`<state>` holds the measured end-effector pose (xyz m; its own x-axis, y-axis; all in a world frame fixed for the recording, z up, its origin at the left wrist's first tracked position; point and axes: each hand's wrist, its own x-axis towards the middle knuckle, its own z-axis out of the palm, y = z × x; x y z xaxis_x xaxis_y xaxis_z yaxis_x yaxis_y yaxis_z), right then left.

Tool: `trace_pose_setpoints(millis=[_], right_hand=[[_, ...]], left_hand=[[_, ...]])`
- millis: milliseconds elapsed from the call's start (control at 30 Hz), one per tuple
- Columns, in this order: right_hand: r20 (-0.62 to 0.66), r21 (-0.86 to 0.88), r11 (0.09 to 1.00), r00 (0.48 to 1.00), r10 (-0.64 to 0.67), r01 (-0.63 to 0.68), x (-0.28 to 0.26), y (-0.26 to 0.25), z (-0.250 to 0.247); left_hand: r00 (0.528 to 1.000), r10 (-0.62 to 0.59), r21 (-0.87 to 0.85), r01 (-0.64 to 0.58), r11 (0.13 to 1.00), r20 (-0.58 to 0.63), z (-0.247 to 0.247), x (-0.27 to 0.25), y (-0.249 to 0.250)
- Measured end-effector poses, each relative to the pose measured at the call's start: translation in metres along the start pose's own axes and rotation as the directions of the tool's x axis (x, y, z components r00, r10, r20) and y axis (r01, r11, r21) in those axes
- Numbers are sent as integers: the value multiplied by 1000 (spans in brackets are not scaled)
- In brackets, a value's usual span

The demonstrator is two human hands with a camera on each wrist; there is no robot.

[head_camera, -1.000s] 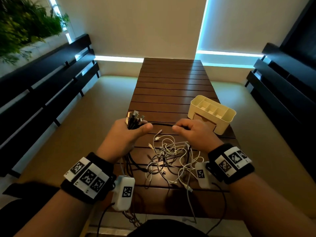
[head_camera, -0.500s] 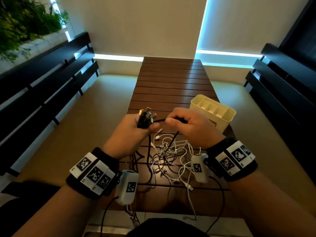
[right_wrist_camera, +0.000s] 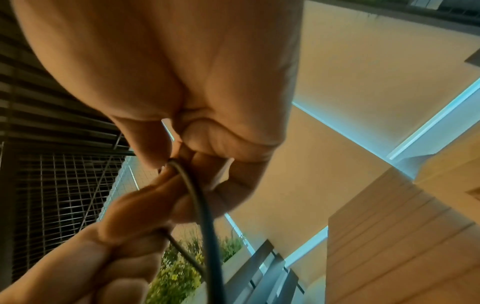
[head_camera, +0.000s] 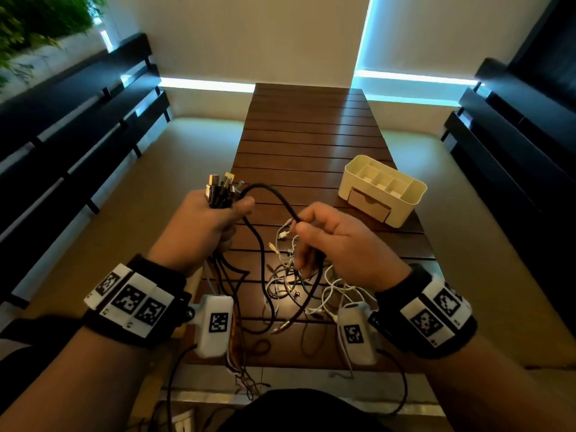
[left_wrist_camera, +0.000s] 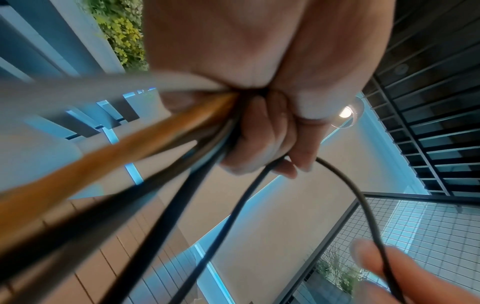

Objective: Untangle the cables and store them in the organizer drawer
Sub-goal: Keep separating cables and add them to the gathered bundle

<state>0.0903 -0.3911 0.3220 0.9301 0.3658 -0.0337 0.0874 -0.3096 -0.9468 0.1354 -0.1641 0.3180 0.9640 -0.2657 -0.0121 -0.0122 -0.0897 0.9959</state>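
Observation:
My left hand (head_camera: 212, 219) grips a bundle of dark cables (head_camera: 222, 190), their plug ends sticking up above the fist; the strands hang down past my wrist (left_wrist_camera: 161, 156). One black cable (head_camera: 271, 198) arcs from that bundle to my right hand (head_camera: 330, 238), which pinches it between thumb and forefinger (right_wrist_camera: 182, 174). Below the hands a tangle of white cables (head_camera: 299, 275) lies on the brown slatted table (head_camera: 305, 132). The cream organizer (head_camera: 383, 188) stands at the right, its small front drawer (head_camera: 369, 204) closed.
Dark benches (head_camera: 78, 120) run along both sides of the table (head_camera: 514, 135). A planter with green foliage (head_camera: 37, 20) sits at the far left. Some cable ends hang over the table's near edge (head_camera: 246, 378).
Both hands have risen off the table. My right hand slid away from the left along the black cable, so a loop now spans between them.

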Motion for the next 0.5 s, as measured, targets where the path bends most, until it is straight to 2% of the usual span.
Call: trace_pose_setpoints(millis=[67, 167, 233, 333, 367, 400, 433, 467, 500], right_hand=[[92, 5, 993, 989, 117, -117, -4, 6, 9], [209, 72, 952, 938, 277, -297, -13, 21, 20], [288, 101, 918, 894, 343, -384, -21, 26, 26], [422, 83, 881, 818, 391, -465, -33, 31, 35], [453, -15, 897, 796, 400, -442, -36, 33, 37], [467, -189, 910, 782, 413, -368, -38, 36, 38], [463, -391, 882, 773, 435, -262, -39, 39, 37], [437, -564, 807, 766, 471, -174, -40, 42, 36], [392, -670, 729, 767, 508, -140, -40, 44, 34]], left_hand=[[1000, -14, 8, 14, 1000, 2, -1, -1, -2], [999, -45, 21, 44, 999, 31, -4, -4, -6], [995, -77, 0, 77, 997, 58, -6, -5, -10], [993, -115, -67, 117, 991, 38, -8, -6, -13], [993, -120, -80, 122, 989, 22, -7, -6, -13], [993, -121, -87, 122, 989, 10, -6, -6, -13], [993, -120, -91, 120, 989, 4, -4, -6, -12], [993, -117, -95, 117, 989, 5, -1, -7, -12], [993, -117, -103, 117, 988, 11, 2, -7, -11]])
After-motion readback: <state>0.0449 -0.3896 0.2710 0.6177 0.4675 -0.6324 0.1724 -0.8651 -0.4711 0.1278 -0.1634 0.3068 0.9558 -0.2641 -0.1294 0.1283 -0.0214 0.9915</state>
